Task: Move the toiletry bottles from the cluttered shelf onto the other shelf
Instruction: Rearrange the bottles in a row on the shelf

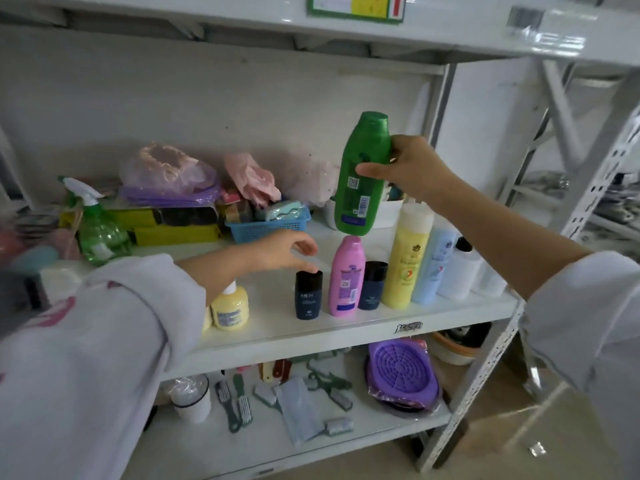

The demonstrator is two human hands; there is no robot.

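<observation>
The white metal shelf [346, 332] carries a row of toiletry bottles at its front. The right hand [412, 168] holds a tall green plastic bottle [362, 174] in the air, fingers and thumb wrapped round its middle, its base just above a pink plastic bottle [346, 277]. The left hand [282, 251] hovers over a small dark navy bottle [308, 294], its fingers loosely curled, the fingertips just above the cap.

Green bottle [360, 174] looked glossy smooth plastic, pink bottle [346, 277] the same. Dark bottle [308, 295] was matt plastic. Shelf [311, 327] was painted metal, smooth with slight sheen. Blue basket [268, 227] was perforated plastic. Sleeves [104, 341] were soft matt cloth.
</observation>
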